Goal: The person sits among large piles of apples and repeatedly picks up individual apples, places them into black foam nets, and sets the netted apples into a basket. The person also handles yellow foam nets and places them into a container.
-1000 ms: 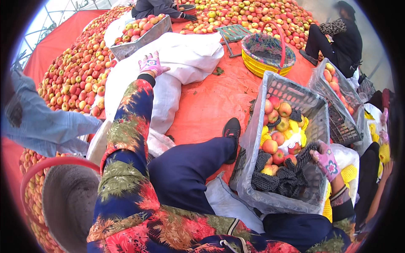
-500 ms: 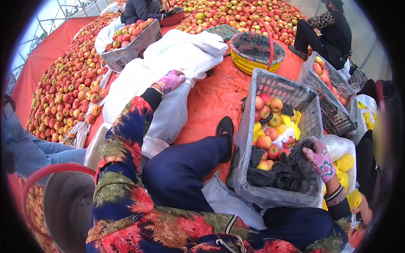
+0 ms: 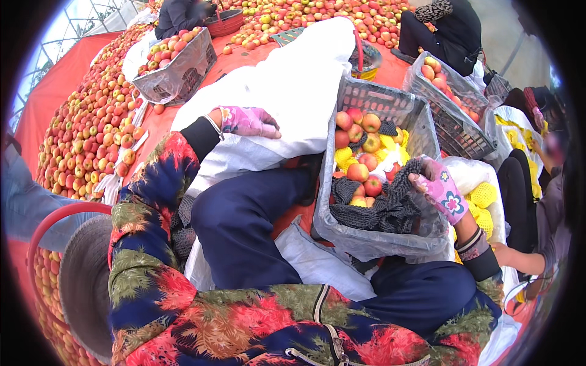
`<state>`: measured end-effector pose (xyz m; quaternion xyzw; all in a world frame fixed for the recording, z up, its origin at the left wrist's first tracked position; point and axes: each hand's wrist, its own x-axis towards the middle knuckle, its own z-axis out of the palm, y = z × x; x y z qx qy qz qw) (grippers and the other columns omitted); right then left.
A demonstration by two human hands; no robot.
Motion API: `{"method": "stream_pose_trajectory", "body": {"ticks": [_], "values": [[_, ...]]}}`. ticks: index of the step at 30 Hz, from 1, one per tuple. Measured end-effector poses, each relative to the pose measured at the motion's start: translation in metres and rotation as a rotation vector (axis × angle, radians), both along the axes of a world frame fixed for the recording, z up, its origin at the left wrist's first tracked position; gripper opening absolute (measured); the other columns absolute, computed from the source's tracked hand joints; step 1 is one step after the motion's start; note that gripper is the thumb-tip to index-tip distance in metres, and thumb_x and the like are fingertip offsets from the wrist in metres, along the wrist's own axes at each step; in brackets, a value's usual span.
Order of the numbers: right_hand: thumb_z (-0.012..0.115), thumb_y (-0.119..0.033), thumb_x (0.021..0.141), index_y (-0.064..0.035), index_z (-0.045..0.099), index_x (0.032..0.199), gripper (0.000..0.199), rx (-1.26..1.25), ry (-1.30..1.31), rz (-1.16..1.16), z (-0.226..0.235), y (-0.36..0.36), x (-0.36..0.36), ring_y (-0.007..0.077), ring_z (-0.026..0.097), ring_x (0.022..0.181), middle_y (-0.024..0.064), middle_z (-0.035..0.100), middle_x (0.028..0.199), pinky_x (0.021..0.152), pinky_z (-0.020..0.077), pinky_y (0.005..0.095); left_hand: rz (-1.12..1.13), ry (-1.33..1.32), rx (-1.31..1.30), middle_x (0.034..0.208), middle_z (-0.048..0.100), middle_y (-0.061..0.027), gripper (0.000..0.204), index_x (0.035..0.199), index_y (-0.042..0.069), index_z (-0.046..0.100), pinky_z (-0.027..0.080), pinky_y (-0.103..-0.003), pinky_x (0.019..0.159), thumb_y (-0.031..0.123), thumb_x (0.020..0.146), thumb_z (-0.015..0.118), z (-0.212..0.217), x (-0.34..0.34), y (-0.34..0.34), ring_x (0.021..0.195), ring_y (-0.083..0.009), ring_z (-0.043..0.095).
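Observation:
My left hand (image 3: 249,121), in a pink patterned glove, rests flat on a large white sack (image 3: 287,91) that lies across the orange tarp. My right hand (image 3: 441,190), gloved the same way, reaches into a grey plastic crate (image 3: 366,238) lined with clear film. Its fingers are closed on dark foam netting (image 3: 378,204) piled at the crate's near end. Red and yellow apples (image 3: 360,155) fill the far half of that crate, some in yellow net sleeves. My legs in dark blue trousers lie between the sack and the crate.
A big heap of apples (image 3: 85,134) covers the tarp on the left. A second filled crate (image 3: 174,64) stands at the back left, another crate (image 3: 455,104) at the right. Other people sit at the back and right. A red-rimmed basket (image 3: 55,244) is at my lower left.
My view has swung left and closer. My left hand drew back from its outstretched reach and settled on the white sack. My right hand stays on the netting in the crate.

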<state>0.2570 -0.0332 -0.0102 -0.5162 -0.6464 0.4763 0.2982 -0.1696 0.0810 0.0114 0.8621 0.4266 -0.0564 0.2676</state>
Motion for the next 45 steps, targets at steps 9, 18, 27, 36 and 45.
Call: {"method": "stream_pose_trajectory", "body": {"ticks": [9, 18, 27, 36, 45], "values": [[0.062, -0.022, 0.085, 0.0033, 0.054, 0.107, 0.034, -0.103, 0.014, -0.034, 0.001, -0.008, 0.001, 0.0041, 0.044, 0.058, -0.0012, 0.052, 0.07, 0.05, 0.0348, 0.0202, 0.695, -0.347, 0.446, 0.135, 0.042, -0.0214, 0.095, 0.14, 0.0, 0.026, 0.034, -0.037, 0.103, 0.057, 0.074, 0.063, -0.002, 0.085, 0.177, 0.127, -0.0322, 0.04], [0.064, -0.032, 0.082, 0.0052, 0.056, 0.103, 0.043, -0.027, -0.089, 0.002, -0.019, 0.004, 0.0, 0.0066, 0.046, 0.057, -0.0003, 0.048, 0.062, 0.05, 0.0373, 0.0261, 0.828, -0.66, 0.646, 0.101, 0.065, -0.0196, 0.037, 0.107, 0.003, 0.064, 0.047, -0.034, 0.087, 0.023, 0.078, 0.051, 0.012, 0.071, 0.224, 0.098, -0.0312, 0.062], [0.062, -0.021, 0.085, 0.0039, 0.051, 0.108, 0.035, -0.091, -0.082, 0.11, 0.018, 0.002, -0.037, 0.0043, 0.044, 0.067, -0.0008, 0.052, 0.081, 0.059, 0.0359, 0.0196, 0.886, -1.157, 1.022, 0.099, 0.065, -0.0132, 0.034, 0.106, 0.0, 0.064, 0.046, -0.026, 0.077, 0.021, 0.082, 0.052, 0.157, -0.059, 0.028, 0.088, -0.0187, 0.061], [0.062, -0.018, 0.083, 0.0046, 0.052, 0.11, 0.037, 0.75, -0.241, 0.038, 0.081, 0.016, -0.052, 0.0073, 0.053, 0.077, 0.0079, 0.051, 0.116, 0.069, 0.0432, 0.021, 0.748, -1.453, 1.346, 0.101, 0.063, -0.013, 0.025, 0.105, -0.004, 0.059, 0.047, -0.03, 0.084, 0.001, 0.081, 0.054, 0.104, -0.021, -0.199, 0.094, -0.0201, 0.06], [0.058, -0.02, 0.08, 0.0013, 0.057, 0.11, 0.036, 0.609, -0.267, 0.44, 0.088, 0.121, -0.214, 0.0291, 0.057, 0.102, 0.0191, 0.056, 0.115, 0.087, 0.0449, 0.0347, 0.922, -1.684, 1.201, 0.116, 0.056, -0.0181, 0.034, 0.115, -0.005, 0.051, 0.044, -0.037, 0.093, 0.01, 0.083, 0.05, 0.053, 0.007, -0.237, 0.106, -0.026, 0.056]]}}
